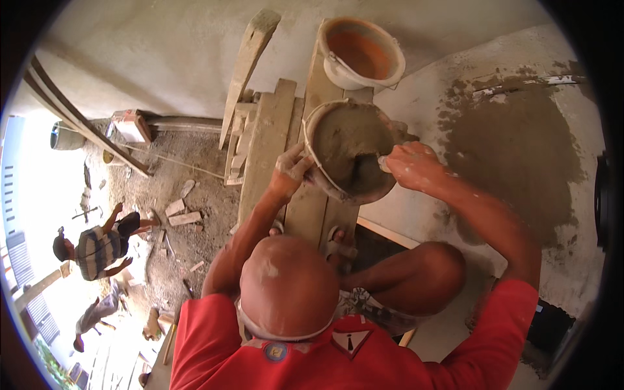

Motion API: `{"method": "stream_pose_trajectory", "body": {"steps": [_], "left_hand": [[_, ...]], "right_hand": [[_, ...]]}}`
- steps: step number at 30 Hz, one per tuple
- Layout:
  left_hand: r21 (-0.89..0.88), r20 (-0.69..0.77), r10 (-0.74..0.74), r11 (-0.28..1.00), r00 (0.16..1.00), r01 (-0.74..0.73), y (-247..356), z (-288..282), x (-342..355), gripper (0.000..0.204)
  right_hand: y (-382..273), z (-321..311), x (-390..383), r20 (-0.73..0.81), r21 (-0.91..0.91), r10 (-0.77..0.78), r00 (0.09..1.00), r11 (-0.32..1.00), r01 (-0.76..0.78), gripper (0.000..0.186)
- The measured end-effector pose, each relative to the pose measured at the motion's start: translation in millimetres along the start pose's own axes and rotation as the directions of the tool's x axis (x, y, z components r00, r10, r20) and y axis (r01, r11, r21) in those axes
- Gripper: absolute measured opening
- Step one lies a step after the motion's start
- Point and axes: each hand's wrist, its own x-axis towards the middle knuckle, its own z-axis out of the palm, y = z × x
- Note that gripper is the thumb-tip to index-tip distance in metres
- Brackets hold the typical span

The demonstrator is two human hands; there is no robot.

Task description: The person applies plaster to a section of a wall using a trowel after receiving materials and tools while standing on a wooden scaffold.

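Observation:
Before me a bucket point(309, 134) full of grey wet mortar point(341, 135) stands on wooden planks point(304, 207). My left hand point(292, 170) is closed on the bucket's left rim. At the opposite side, my right hand point(414, 166) grips the pale handle of a trowel point(384, 164). The trowel's blade is mostly hidden in the mortar, beside a dark hollow. Both my forearms reach in from the lower edge, and my bent knees are close to the bucket.
Behind the mortar bucket is a second bucket point(334, 70), orange inside. A wet patch point(513, 153) darkens the right wall. Upright timber point(250, 68) stands at back left. Below left, a person in a striped shirt point(97, 252) and another person point(97, 313) are near scattered bricks point(185, 218).

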Motion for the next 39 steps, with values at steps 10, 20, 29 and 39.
{"method": "stream_pose_trajectory", "body": {"steps": [10,20,29,39], "left_hand": [[0.016,-0.021,-0.076,0.997,0.997,0.076,-6.7,11.8,4.0,0.037],[-0.014,-0.01,-0.054,0.998,0.998,0.054,-0.4,16.1,-2.2,0.034],[-0.05,-0.028,-0.07,0.996,0.997,0.069,-4.2,8.4,-4.7,0.037],[0.459,-0.353,0.2,0.888,0.914,-0.017,-36.3,-28.8,-2.9,0.048]], "right_hand": [[1.2,19.1,35.2,-0.005,-0.018,0.133,0.991,0.991,-0.133,0.014],[20.2,18.7,42.6,0.134,0.108,0.234,0.963,0.962,-0.249,0.018],[-28.2,41.1,-18.9,-0.334,0.103,-0.068,0.94,0.989,0.109,0.027],[-11.4,59.0,-2.9,-0.25,0.062,-0.083,0.965,0.993,0.102,0.011]]}}
